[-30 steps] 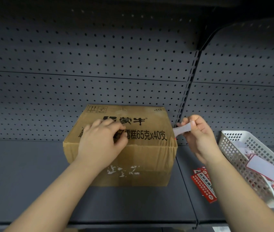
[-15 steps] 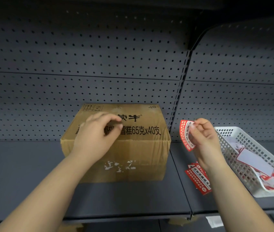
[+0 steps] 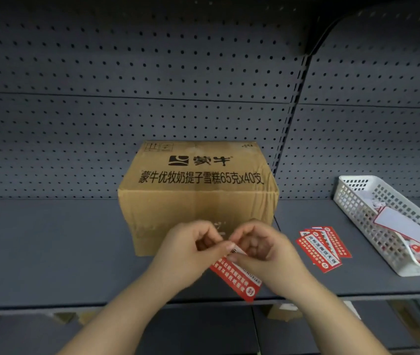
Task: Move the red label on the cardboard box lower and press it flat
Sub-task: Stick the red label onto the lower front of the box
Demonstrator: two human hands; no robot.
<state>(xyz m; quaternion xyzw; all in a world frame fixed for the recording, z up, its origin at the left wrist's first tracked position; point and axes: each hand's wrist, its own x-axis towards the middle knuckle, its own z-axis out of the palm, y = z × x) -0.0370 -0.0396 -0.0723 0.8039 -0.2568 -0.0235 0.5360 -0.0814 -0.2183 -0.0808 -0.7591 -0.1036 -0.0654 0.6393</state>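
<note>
A brown cardboard box [image 3: 198,201] with black print stands on the grey shelf, against the pegboard. In front of its lower face, both hands meet. My left hand [image 3: 191,254] and my right hand [image 3: 262,249] pinch the upper end of a red label [image 3: 237,276] with white print. The label hangs down and to the right, off the box, above the shelf's front edge. Its top end is hidden by my fingers. The box's front face shows a patch of whitish scuffs [image 3: 220,226] just above my hands.
A small stack of red labels [image 3: 323,248] lies on the shelf right of the box. A white plastic basket [image 3: 357,190] with more labels and backing paper sits at the far right. The shelf [image 3: 50,247] stretches left of the box.
My left hand left the box top and came down to the front. My right hand brought the red label from beside the box's right side down to meet it. The camera view shifted.
</note>
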